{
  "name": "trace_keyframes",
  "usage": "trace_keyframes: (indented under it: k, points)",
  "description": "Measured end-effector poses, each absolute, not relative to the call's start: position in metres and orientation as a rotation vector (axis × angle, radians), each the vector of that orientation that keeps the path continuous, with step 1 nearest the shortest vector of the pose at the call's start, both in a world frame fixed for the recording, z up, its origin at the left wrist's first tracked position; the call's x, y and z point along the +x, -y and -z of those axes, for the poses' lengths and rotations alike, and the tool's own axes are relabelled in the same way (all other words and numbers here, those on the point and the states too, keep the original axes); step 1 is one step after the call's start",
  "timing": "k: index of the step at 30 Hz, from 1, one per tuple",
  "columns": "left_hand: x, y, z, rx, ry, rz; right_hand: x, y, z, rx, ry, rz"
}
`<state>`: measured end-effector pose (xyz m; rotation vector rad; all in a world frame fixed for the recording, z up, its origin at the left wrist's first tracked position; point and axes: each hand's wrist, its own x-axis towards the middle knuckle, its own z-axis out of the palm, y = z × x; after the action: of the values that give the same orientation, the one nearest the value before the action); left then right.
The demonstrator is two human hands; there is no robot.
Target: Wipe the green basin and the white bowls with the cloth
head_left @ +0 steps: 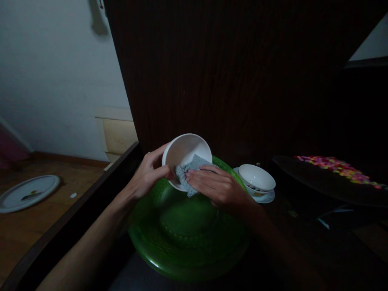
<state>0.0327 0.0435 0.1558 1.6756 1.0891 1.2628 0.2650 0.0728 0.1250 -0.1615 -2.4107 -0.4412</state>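
Observation:
My left hand (149, 173) grips the rim of a white bowl (184, 150), tilted with its opening toward me, above a large green round tray (182, 238). My right hand (218, 186) presses a grey cloth (190, 169) into the bowl's inside, fingers closed over the cloth. The tray lies on a dark table in front of me.
Stacked white bowls on a saucer (256, 178) stand right of the tray. A dark tray with colourful flecks (333, 169) lies at the far right. A white plate (27, 192) rests on the wooden floor at left. A dark wooden panel (230, 72) rises behind.

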Motion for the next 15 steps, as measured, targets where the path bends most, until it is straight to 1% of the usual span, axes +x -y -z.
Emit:
trace_keyframes:
  k: [6, 11, 15]
  points:
    - [0.022, -0.046, -0.151, 1.583, -1.069, -1.182, 0.271, -0.077, -0.129, -0.174, 2.431, 0.497]
    - [0.034, -0.04, -0.153, 1.393, -1.009, -1.267, 0.27, -0.074, -0.129, -0.204, 2.332, 0.498]
    - [0.042, -0.034, -0.154, 1.383, -1.017, -1.281, 0.265, -0.069, -0.129, -0.224, 2.274, 0.489]
